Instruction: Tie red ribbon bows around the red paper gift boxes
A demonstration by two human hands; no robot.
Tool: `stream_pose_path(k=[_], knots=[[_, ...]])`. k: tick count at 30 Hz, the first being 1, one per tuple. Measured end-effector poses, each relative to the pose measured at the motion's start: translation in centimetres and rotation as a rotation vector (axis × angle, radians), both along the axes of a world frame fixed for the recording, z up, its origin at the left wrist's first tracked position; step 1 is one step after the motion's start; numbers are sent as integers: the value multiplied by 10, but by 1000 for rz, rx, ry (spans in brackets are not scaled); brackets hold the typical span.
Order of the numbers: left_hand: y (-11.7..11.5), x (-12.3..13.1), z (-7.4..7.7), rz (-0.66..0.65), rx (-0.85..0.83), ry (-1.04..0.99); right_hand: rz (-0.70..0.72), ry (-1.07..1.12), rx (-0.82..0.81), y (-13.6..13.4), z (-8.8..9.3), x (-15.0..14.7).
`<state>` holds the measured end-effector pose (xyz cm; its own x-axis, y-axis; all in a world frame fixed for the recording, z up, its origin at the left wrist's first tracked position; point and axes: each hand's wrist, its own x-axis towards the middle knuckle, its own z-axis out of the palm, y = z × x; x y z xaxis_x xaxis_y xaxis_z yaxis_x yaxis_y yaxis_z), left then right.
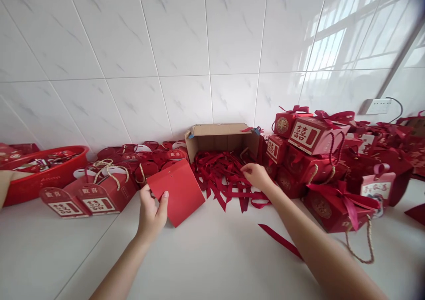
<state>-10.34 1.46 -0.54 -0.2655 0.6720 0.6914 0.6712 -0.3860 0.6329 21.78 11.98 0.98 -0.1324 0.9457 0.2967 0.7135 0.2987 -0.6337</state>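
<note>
My left hand (153, 209) grips a plain red cardboard piece (186, 194) by its left side, thumb on the face. Small holes show near its upper edge, and it is tilted above the white table. My right hand (255, 176) reaches to the heap of dark red ribbons (226, 171) spilling out of an open cardboard carton (219, 129). Its fingers are pinched together at the heap's right side; what lies between them is too small to make out. A single loose ribbon strip (279, 240) lies on the table, partly behind my right forearm.
Left of the carton stand red gift boxes with rope handles (99, 198) and a red plastic basin (49, 178) of small wrapped items. Stacked gift boxes with bows (305, 136) crowd the right, and another bow-tied box (338, 207) sits in front. A tiled wall (186, 39) closes the back.
</note>
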Motion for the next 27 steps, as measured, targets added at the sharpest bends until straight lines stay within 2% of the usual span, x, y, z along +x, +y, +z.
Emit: stream_pose_path(k=[5,8,12,16,23,27], knots=[[2,-13,-3,54,-5,28,281,3,4,6,-22,-70],[1,-13,-5,57,-15,57,319,-5,17,11,-38,-85],[-1,-12,-6,51,-16,73,270,7,-3,22,-53,-69],[-2,-11,-6,68,-14,75,196,57,-35,32,-55,-44],[-5,-8,-2,79,-26,59,-84,242,-46,49,-35,-15],[-5,-7,-1,64,-16,60,-229,238,-28,54,-19,4]])
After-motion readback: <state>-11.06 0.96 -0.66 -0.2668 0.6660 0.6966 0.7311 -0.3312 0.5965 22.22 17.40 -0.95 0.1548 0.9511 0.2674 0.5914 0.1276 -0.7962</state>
